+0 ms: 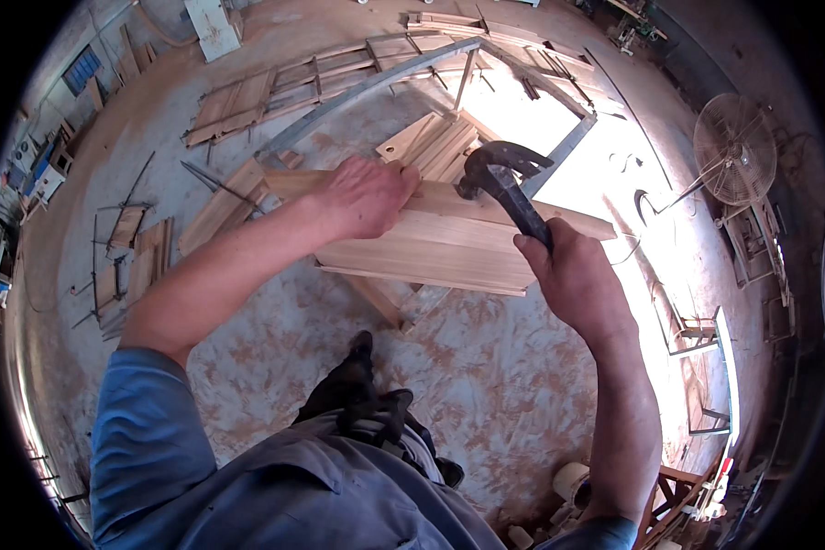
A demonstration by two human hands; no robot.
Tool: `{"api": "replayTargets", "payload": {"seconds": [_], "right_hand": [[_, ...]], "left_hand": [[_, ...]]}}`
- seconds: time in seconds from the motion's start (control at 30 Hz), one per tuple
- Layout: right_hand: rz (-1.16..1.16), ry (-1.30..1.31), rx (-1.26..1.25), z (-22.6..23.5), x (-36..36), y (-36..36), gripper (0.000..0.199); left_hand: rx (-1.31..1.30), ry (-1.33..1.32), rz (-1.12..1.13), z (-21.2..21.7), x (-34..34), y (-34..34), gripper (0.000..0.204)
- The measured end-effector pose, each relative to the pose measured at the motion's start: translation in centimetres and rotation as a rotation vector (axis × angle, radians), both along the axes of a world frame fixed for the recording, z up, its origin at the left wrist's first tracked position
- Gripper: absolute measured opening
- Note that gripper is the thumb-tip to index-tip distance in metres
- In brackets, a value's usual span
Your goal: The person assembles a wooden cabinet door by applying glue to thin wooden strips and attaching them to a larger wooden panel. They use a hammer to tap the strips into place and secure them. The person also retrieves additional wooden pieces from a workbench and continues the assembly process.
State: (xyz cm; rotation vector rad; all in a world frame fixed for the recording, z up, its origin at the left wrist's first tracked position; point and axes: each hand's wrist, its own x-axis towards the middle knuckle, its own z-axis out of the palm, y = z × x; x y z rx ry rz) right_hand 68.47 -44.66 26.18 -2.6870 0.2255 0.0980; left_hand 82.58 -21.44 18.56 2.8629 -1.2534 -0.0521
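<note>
dusty workshop floor (pixel 500 367) spreads below the wooden panel (pixel 426 243) and its rail (pixel 477 203). from afar i see my right hand (pixel 585 284) wrapped round the hammer (pixel 500 172) above the rail; my left hand (pixel 371 199) curls at the rail, its pinch i cannot tell. i'd expect the hammer head-heavy, best held low; the panel stiff, best taken by its edges.

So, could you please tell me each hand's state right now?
Left hand: curled at the wooden plank; whether gripping cannot be told.
Right hand: holding a claw hammer.
</note>
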Motion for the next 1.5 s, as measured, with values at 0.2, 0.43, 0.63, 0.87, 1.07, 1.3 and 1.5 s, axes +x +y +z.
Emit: {"api": "replayTargets", "payload": {"seconds": [0.2,0.43,0.63,0.87,1.07,1.3,1.5], "right_hand": [[-0.035,-0.05,0.088,0.0,0.0,0.5,0.041],[0.021,-0.075,-0.009,2.0,0.6,0.4,0.04],[0.085,-0.025,-0.061,-1.3,1.1,0.3,0.04],[-0.041,-0.118,0.114,2.2,0.7,1.7,0.04],[0.078,-0.044,-0.061,-0.6,2.0,1.3,0.043],[0.064,-0.032,-0.02,-2.0,1.9,1.1,0.035],[-0.06,-0.03,0.097,0.7,1.6,2.0,0.037]], "left_hand": [[-0.036,-0.032,-0.014,-0.9,0.3,0.1,0.023],[0.015,-0.023,0.012,-0.2,0.2,0.1,0.028],[-0.051,-0.028,-0.016,-1.0,0.3,0.2,0.025],[-0.064,0.058,0.035,-0.2,0.0,0.0,0.024],[-0.095,0.05,0.053,-0.7,0.1,0.6,0.023],[-0.122,-0.032,0.001,-1.0,-0.2,0.9,0.022],[-0.172,-0.054,0.003,-0.9,-0.2,1.3,0.022]]}}
